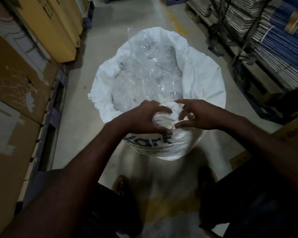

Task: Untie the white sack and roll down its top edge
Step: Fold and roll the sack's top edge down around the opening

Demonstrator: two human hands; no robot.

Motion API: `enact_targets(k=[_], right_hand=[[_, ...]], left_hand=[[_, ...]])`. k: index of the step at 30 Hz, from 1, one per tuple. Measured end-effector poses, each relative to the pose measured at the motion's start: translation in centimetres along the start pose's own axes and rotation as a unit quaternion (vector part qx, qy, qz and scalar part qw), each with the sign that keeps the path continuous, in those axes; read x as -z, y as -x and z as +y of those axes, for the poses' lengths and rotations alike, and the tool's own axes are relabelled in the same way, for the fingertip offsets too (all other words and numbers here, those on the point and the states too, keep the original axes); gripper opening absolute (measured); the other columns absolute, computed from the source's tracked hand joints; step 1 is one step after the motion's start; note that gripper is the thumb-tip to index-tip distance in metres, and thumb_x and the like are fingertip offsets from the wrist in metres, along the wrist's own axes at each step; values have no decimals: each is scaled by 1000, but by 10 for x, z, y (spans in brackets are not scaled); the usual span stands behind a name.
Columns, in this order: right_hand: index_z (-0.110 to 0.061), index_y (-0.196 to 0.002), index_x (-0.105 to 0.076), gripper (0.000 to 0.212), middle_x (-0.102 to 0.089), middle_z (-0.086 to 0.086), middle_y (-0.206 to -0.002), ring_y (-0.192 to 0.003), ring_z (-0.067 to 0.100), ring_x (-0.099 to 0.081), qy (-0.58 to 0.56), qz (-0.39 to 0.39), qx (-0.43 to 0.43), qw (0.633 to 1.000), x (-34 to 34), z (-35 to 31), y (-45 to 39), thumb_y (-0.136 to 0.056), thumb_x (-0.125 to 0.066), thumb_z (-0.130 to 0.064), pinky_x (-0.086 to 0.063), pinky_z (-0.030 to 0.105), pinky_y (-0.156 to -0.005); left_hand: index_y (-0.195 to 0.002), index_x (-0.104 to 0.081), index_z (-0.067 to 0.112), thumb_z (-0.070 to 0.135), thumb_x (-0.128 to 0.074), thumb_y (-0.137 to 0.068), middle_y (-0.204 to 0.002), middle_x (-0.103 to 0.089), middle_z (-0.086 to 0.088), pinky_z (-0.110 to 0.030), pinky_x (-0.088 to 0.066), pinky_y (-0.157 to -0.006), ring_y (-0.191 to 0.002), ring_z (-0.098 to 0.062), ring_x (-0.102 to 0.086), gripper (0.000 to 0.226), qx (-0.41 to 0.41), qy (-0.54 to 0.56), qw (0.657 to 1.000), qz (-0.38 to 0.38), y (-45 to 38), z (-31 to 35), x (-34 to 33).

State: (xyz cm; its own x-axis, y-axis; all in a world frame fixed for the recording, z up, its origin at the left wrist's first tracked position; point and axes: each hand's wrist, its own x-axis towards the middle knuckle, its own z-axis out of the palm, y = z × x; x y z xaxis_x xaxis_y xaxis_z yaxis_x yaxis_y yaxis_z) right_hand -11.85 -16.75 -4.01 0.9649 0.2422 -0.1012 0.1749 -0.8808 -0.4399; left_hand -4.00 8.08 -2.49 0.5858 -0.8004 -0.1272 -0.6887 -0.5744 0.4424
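Observation:
A white sack (pixel 162 145) with blue print stands on the floor just in front of me. Its top is bunched into a knot (pixel 163 115). My left hand (pixel 144 117) grips the left side of that knot, fingers curled over it. My right hand (pixel 196 115) is at the knot's right side, with index finger and thumb spread around it and the other fingers curled in at the tie. Whether the knot is loose I cannot tell.
Right behind it stands a larger open white sack (pixel 206 78) full of clear plastic wrapping (pixel 144 69). Cardboard boxes (pixel 15 86) line the left. Stacked flat cartons on pallets (pixel 273 42) line the right. A brown box (pixel 296 129) is near my right arm. My feet (pixel 122 184) are below.

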Motion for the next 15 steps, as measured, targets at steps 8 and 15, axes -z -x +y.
enact_targets(k=[8, 15], right_hand=[[-25, -139, -44, 95, -58, -2, -133, -119, 19, -59, -27, 134, 51, 989, -11, -25, -13, -62, -94, -48, -48, 34, -102], [-16, -110, -47, 46, -55, 5, -92, -69, 32, -57, 225, 267, 6, 937, -14, -33, -19, -76, -78, -20, -33, 35, -59]], left_hand=[[-127, -40, 30, 6, -75, -82, -87, -56, 7, -36, -42, -62, -75, -22, -56, 62, 3, -48, 985, 164, 3, 19, -24], [-112, -54, 24, 46, -76, -91, -87, -61, 4, -36, -47, -54, -73, -23, -59, 38, 73, -190, 923, 328, -7, 15, -36]])
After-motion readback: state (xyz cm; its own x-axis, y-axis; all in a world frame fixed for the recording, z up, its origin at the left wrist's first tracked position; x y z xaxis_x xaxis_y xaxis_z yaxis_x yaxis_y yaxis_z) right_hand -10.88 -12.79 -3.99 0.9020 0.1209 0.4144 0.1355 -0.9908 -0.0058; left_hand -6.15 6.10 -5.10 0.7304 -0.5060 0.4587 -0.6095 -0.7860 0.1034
